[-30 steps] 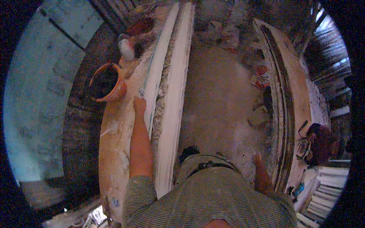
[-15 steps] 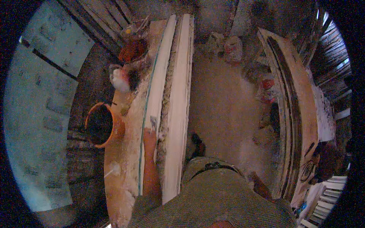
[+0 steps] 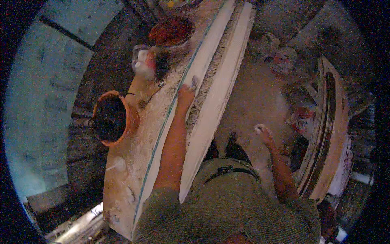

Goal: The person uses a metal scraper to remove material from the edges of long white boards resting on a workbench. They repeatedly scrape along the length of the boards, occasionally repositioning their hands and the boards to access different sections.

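Note:
A long white moulding [image 3: 209, 44] with a green strip along its left edge lies lengthwise on the bench. My left hand [image 3: 186, 94] rests on this moulding, closed around a small grey flat piece [image 3: 194, 81] that looks like a scraper blade. Beside it on the right runs a second white moulding [image 3: 221, 87], with a groove of rough crumbs [image 3: 205, 77] between the two. My right hand [image 3: 265, 133] hangs over the floor, right of the mouldings and apart from them. Its fingers are curled, with something whitish at the tips, too blurred to name.
An orange bucket [image 3: 132, 118], dark inside, stands at the left of the dusty bench [image 3: 122, 195]. Farther up are a clear container with red and white [image 3: 144, 61] and a reddish-brown heap [image 3: 171, 31]. Bags [image 3: 283, 61] lie on the floor; another wooden bench [image 3: 335, 110] is at right.
My left hand has slid away from me along the moulding with the grey piece. My right hand has risen from beside my body to over the floor. The whole view has turned.

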### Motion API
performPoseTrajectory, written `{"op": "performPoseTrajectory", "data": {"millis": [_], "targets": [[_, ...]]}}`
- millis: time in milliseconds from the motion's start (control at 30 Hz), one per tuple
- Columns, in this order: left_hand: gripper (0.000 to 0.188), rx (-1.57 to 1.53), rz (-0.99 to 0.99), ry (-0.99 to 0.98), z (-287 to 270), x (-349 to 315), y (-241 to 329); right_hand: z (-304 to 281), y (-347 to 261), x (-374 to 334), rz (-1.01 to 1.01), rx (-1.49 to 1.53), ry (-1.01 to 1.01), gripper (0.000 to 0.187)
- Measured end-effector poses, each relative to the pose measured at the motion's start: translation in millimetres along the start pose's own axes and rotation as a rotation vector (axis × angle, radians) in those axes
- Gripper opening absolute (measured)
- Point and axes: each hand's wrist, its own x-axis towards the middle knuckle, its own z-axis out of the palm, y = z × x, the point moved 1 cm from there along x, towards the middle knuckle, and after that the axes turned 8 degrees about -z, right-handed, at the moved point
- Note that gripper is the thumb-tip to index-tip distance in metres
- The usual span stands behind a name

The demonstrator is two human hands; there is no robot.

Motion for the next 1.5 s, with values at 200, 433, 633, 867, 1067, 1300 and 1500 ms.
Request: {"op": "performPoseTrajectory", "data": {"millis": [200,433,633,867,1067,1300,1500], "targets": [[0.048,0.054,-0.061,0.055,15.5,6.5,8.9,-5.1,-5.6,49.0,-0.251,-0.188,-0.011,0.036],[0.038,0.137,-0.116,0.032,37.6,19.9,46.7,-93.4,-79.1,124.9,-0.074,0.208,-0.055,0.040],[0.041,0.122,-0.014,-0.025,136.6,222.0,174.7,-168.8,-102.2,214.3,-0.165,0.224,0.028,0.041],[0.049,0.248,-0.117,0.064,141.7,207.4,197.8,-268.2,13.9,307.6,-0.320,-0.056,0.042,0.036],[0.039,0.161,-0.120,0.032,166.6,289.2,265.6,-292.3,147.2,353.4,-0.208,-0.117,0.163,0.050],[0.041,0.157,-0.131,-0.069,276.9,517.7,382.3,-376.4,156.5,451.7,0.123,0.098,0.056,0.052],[0.047,0.098,-0.162,-0.086,347.2,627.7,443.0,-445.9,130.5,509.2,0.160,0.132,0.062,0.050]]}}
